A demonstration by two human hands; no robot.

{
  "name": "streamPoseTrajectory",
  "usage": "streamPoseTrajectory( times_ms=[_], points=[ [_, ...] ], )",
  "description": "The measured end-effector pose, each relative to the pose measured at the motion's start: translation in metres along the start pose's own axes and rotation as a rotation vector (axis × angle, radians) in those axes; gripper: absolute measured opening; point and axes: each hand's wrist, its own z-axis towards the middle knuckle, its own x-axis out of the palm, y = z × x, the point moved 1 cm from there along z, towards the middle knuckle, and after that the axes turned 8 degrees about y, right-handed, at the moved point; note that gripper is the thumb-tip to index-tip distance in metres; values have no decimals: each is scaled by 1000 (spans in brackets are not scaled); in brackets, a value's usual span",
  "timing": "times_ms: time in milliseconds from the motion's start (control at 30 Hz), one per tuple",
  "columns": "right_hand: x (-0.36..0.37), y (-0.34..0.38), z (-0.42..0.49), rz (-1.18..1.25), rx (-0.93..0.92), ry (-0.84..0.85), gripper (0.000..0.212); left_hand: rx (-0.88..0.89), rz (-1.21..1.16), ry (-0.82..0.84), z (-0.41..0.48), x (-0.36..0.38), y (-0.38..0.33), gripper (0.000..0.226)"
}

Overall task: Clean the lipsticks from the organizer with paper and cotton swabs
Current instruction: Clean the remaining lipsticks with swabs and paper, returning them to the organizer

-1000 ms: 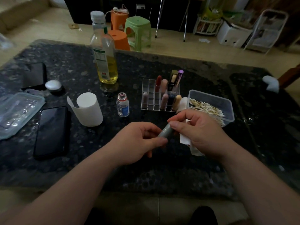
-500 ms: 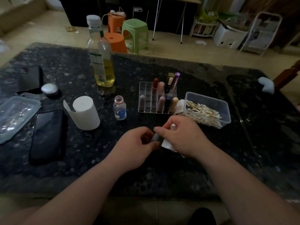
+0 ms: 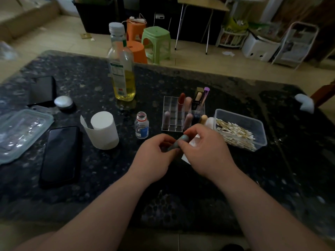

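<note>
My left hand (image 3: pixel 155 154) grips the lower end of a grey-green lipstick (image 3: pixel 178 143) held just above the table. My right hand (image 3: pixel 204 151) pinches the same lipstick near its upper end and holds a white piece of paper (image 3: pixel 193 143) against it. Behind the hands stands the clear organizer (image 3: pixel 174 115) with several lipsticks upright in its cells. A clear box of cotton swabs (image 3: pixel 239 131) lies to its right. A white paper roll (image 3: pixel 104 130) stands to the left.
A small open vial (image 3: pixel 142 127) stands beside the organizer, a tall oil bottle (image 3: pixel 122 69) behind it. Two black phones (image 3: pixel 59 154) (image 3: pixel 42 90), a clear lid (image 3: pixel 20 131) and a silver compact (image 3: pixel 63 102) lie at the left. Stools stand beyond the table's far edge.
Both hands have stayed together on the lipstick. The right hand has shifted along it with the paper, and the lipstick's rounded tip now shows between the fingers.
</note>
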Motion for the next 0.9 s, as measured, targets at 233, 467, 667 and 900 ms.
streamPoseTrajectory(
  times_ms=[233, 467, 667, 900],
  points=[
    [-7, -4, 36, -121, 10, -92, 8, -63, -81, -4, 10, -13, 5, 50],
    [-12, 7, 74, -289, -59, -218, 13, -50, -94, -68, 13, -16, 4, 5],
    [-2, -3, 88, -468, -27, -145, 14, -66, -87, -43, 12, -17, 0, 7],
    [5, -8, 97, -614, 19, -48, 34, -66, -74, -42, 16, -11, 2, 10]
  ],
)
